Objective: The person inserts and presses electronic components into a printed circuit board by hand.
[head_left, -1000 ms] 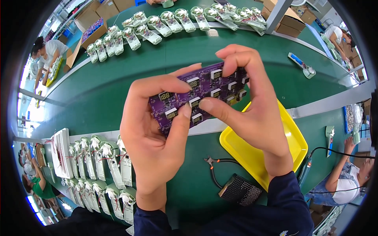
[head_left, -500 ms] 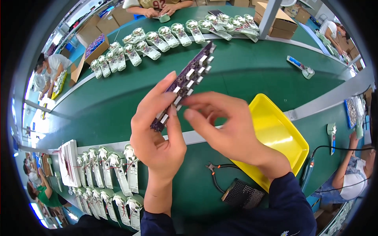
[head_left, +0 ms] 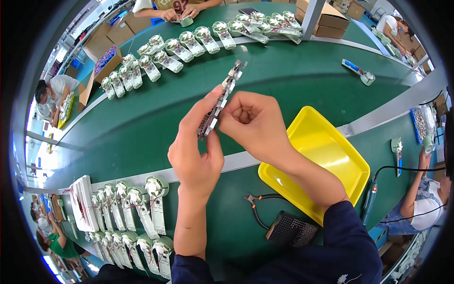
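My left hand (head_left: pixel 191 154) grips a narrow circuit board panel (head_left: pixel 218 110) by its lower part, thumb and fingers on opposite sides. The panel is tilted nearly edge-on, and a row of white connectors shows along it. At its right edge my right hand (head_left: pixel 257 124) is closed, thumb and forefinger pinched together close to the connectors. Whatever those fingertips hold, if anything, is too small or hidden to make out. Under my right forearm lies a yellow tray (head_left: pixel 333 151), partly covered by the arm.
Orange-and-black cutters (head_left: pixel 254 209) lie beside a dark perforated block (head_left: pixel 289 229). A teal corded tool (head_left: pixel 370 202) rests right of the tray. Pale green housings (head_left: pixel 156 203) stand in rows at lower left; more housings (head_left: pixel 191 45) line the far edge, near a co-worker's hands (head_left: pixel 179 14).
The panel has turned more edge-on and come slightly lower. My right hand has gone from loosely spread fingers to a closed pinch beside it. The whole view has shifted slightly.
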### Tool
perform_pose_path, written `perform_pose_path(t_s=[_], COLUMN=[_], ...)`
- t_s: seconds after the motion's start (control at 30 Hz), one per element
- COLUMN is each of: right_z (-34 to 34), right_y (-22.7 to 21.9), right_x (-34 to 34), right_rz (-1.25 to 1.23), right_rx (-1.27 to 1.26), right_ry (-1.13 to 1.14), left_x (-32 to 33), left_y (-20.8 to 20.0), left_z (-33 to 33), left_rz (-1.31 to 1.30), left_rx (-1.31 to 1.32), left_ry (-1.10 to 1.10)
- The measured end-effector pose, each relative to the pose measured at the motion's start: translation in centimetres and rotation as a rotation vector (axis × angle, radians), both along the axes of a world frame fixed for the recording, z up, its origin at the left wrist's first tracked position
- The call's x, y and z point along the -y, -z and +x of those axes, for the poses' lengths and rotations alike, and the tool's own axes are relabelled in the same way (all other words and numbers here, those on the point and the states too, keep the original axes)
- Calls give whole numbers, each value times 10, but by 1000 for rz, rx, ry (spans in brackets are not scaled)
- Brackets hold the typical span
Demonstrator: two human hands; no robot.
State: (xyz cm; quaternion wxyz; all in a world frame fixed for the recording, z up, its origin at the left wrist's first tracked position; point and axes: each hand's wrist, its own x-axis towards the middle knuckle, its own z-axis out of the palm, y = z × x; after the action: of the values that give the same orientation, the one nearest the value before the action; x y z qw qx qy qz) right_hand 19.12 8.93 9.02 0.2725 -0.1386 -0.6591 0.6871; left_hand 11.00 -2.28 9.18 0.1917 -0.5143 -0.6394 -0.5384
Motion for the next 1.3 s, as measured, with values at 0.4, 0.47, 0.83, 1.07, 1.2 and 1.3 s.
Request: perform_pose_path(t_s=[0.4,0.47,0.83,1.07,1.2,1.3], right_z=[-9,-5,-2,5,4,-4], right_y=[-7,0,6,2,-6,1], right_x=[-18,-22,0,11,14,18], right_rz=[851,817,502,747,1121,1032], right_rx=[-85,-46,-12,-184,-267,-297], right_ry=[538,503,289,514,424,388], left_x=[4,4,11,16,16,22], left_y=[1,-2,-8,-19,-17,-20], left_z=[-27,-27,-24,-12,-9,-5], left_rz=[261,298,346,404,370,381], left_rx=[912,1013,1228,1323,1209,1276], left_ry=[258,286,415,500,509,485])
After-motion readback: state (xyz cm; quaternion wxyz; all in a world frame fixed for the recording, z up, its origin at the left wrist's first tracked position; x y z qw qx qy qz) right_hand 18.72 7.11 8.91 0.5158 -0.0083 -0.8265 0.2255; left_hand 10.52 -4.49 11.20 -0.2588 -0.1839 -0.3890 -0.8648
